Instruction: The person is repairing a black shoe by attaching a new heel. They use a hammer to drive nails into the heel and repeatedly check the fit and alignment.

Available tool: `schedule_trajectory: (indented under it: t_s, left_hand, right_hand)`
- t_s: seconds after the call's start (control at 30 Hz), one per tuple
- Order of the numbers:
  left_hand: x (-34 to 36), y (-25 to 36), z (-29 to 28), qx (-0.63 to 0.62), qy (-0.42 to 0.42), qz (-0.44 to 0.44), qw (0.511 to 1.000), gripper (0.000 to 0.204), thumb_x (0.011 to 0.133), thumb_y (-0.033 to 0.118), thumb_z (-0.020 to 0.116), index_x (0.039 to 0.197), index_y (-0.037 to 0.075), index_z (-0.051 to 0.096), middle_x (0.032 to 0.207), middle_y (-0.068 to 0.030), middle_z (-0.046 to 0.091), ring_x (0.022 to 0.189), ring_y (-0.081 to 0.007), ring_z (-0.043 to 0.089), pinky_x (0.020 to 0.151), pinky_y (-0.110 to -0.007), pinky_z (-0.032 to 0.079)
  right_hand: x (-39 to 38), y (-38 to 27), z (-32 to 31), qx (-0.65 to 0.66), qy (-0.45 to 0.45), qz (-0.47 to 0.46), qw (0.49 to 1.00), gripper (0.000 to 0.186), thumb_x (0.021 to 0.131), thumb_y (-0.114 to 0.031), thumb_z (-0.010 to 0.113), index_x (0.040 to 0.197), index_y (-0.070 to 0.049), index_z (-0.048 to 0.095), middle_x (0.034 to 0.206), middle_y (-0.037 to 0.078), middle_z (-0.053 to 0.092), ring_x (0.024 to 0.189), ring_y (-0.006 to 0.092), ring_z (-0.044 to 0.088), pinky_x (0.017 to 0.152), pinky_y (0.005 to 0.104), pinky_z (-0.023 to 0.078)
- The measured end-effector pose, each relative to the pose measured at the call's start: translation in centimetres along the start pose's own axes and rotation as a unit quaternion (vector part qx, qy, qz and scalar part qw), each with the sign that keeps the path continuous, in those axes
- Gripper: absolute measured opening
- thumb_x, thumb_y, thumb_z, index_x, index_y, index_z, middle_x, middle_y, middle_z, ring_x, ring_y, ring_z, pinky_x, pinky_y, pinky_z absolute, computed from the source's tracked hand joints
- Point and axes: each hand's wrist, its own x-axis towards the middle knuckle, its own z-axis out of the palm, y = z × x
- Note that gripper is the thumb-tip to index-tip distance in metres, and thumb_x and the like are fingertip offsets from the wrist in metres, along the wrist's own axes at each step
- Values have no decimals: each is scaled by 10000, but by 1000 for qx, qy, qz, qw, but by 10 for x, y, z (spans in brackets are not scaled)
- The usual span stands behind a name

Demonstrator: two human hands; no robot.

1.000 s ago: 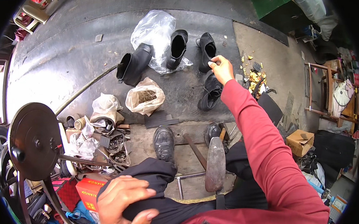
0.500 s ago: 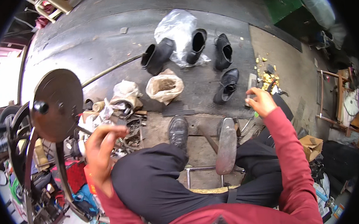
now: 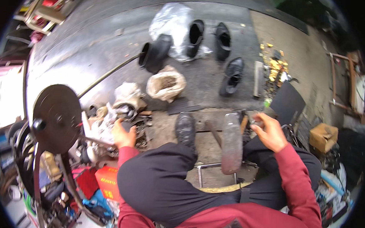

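My left hand [image 3: 124, 134] reaches over the scrap heap beside my left knee, its fingers stretched out and apart. A small dark piece shows by its fingers; whether they touch it I cannot tell. My right hand [image 3: 270, 133] hovers above my right knee with fingertips curled together; something small may be between them. Between my knees stands a cobbler's last [image 3: 231, 144] with a worn, sole-shaped top. Beyond my feet are a black lace-up shoe [image 3: 232, 76], another black shoe [image 3: 223, 40] and two black boots, one upright [image 3: 195, 38] and one tipped over [image 3: 156, 53].
A large round metal wheel [image 3: 57, 117] on a stand rises at my left. An open bag of small bits [image 3: 167, 83] sits ahead, with clear plastic sheeting [image 3: 172, 22] behind it. A cardboard box [image 3: 324, 137] stands at right, and yellow scraps [image 3: 276, 68] lie on the floor.
My left hand has moved forward and right, to the scrap heap. My right hand has come down and back toward my right knee. The view has shifted slightly.
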Motion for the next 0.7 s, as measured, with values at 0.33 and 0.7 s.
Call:
schedule_trajectory:
  t_s: [0.33, 0.7]
  left_hand:
    - [-3, -21, 18, 138, -71, -2, 988, 509, 785, 125, 861, 1228, 127, 611, 1209, -100, 694, 1154, -374, 610, 1007, -495, 485]
    - [-10, -26, 11, 20, 42, 20, 999, 531, 924, 20, 567, 1444, 126, 583, 1103, -275, 752, 999, -491, 706, 883, -565, 538]
  right_hand:
    - [149, 21, 92, -178, 87, -54, 979, 459, 922, -343, 792, 1240, -20, 716, 1271, 190, 705, 1104, 388, 725, 941, 482, 573]
    - [153, 48, 48, 218, 175, 62, 958, 214, 1032, -206, 708, 1023, 4, 749, 897, 44, 734, 700, 138, 665, 689, 303, 564]
